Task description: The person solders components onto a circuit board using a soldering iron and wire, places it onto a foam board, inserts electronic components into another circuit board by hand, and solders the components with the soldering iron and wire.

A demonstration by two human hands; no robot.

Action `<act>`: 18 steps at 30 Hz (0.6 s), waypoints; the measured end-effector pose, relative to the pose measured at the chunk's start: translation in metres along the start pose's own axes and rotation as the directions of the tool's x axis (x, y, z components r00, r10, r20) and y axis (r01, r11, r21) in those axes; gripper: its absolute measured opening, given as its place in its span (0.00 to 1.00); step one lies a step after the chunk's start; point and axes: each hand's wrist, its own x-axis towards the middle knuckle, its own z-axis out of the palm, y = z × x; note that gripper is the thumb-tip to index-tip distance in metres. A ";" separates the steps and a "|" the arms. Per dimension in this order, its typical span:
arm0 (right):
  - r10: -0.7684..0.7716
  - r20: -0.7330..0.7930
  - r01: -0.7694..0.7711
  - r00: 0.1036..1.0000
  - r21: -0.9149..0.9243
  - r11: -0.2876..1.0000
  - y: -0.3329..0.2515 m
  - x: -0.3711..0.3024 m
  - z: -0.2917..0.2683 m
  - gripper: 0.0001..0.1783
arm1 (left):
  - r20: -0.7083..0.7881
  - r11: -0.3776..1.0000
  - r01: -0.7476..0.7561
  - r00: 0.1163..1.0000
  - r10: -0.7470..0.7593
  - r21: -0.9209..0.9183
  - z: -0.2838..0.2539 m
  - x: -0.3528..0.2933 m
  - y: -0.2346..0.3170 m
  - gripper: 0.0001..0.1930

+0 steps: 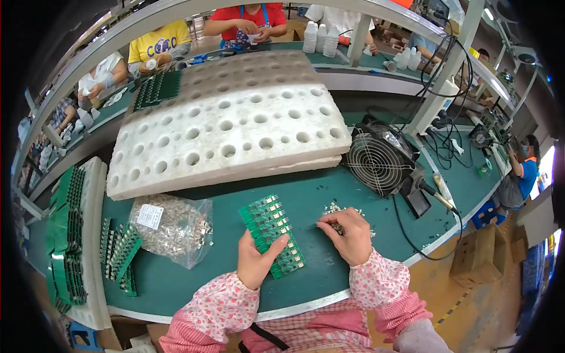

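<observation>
1. Circuit board panel [272, 235], green, lying flat and slanted on the green counter [329, 194] directly in front of the person; small metal parts are seen along its right edge.
2. Left hand [257, 261], sleeved in pink floral cloth, is laid on the panel's lower left part; its fingers [276, 243] are partly curled, thumb pressed on the board, holding it down.
3. Right hand [348, 234] is placed just right of the panel, over a scatter of small metal terminals [333, 208]; its fingers are bunched closed on a few of these pieces.
4. Clear plastic bag [172, 226] of the same small metal parts, with a white label, is seen to the left of the panel, apart from it.
5. Green boards [120, 253] are stacked on edge near the counter's left end, beside a white foam tray [91, 235].
6. Large white foam block [229, 126] with round holes is set behind the panel.
7. Black wire-guarded fan [378, 162] stands to the right of the block.
</observation>
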 end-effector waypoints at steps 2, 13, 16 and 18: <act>0.074 -0.005 -0.073 0.997 0.050 0.996 -0.006 0.000 0.002 0.07 | -0.008 1.000 0.008 1.000 -0.008 -0.009 0.000 0.000 0.001 0.16; 0.155 0.135 -0.174 0.979 0.147 0.974 -0.010 -0.001 -0.002 0.06 | -0.012 1.000 0.013 1.000 -0.013 -0.026 0.001 0.000 0.002 0.16; 0.203 0.151 -0.229 0.967 0.183 0.956 -0.010 -0.003 0.000 0.06 | -0.012 0.999 0.011 1.000 -0.011 -0.038 0.001 -0.001 0.004 0.16; 0.242 0.163 -0.275 0.957 0.229 0.934 -0.010 -0.003 -0.001 0.06 | -0.003 1.000 0.001 1.000 -0.001 -0.013 0.000 0.000 0.000 0.16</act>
